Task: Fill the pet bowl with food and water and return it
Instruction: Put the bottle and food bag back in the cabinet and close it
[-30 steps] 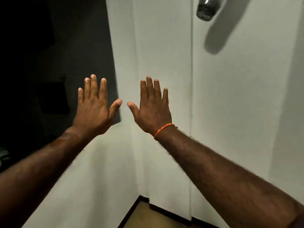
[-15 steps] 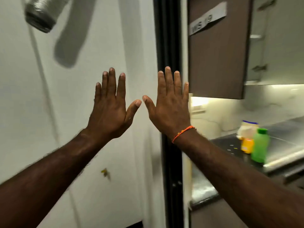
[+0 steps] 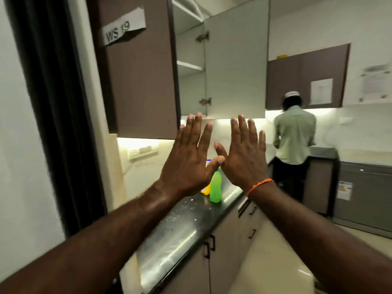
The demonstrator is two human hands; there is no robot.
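My left hand and my right hand are raised flat in front of me, backs toward the camera, fingers spread, thumbs almost touching, holding nothing. An orange thread is tied around my right wrist. Behind them a green bottle stands on the dark countertop, with a yellow container mostly hidden beside it. No pet bowl is visible.
A wall cabinet labelled "WS 19" hangs over the counter, its neighbouring door swung open. A person in a light green shirt stands at the far counter with their back to me. Base cabinets line the left; tiled floor lies to the right.
The view has swung right from a white wall to the kitchen counter and cabinets. Both hands stay raised and spread, holding nothing.
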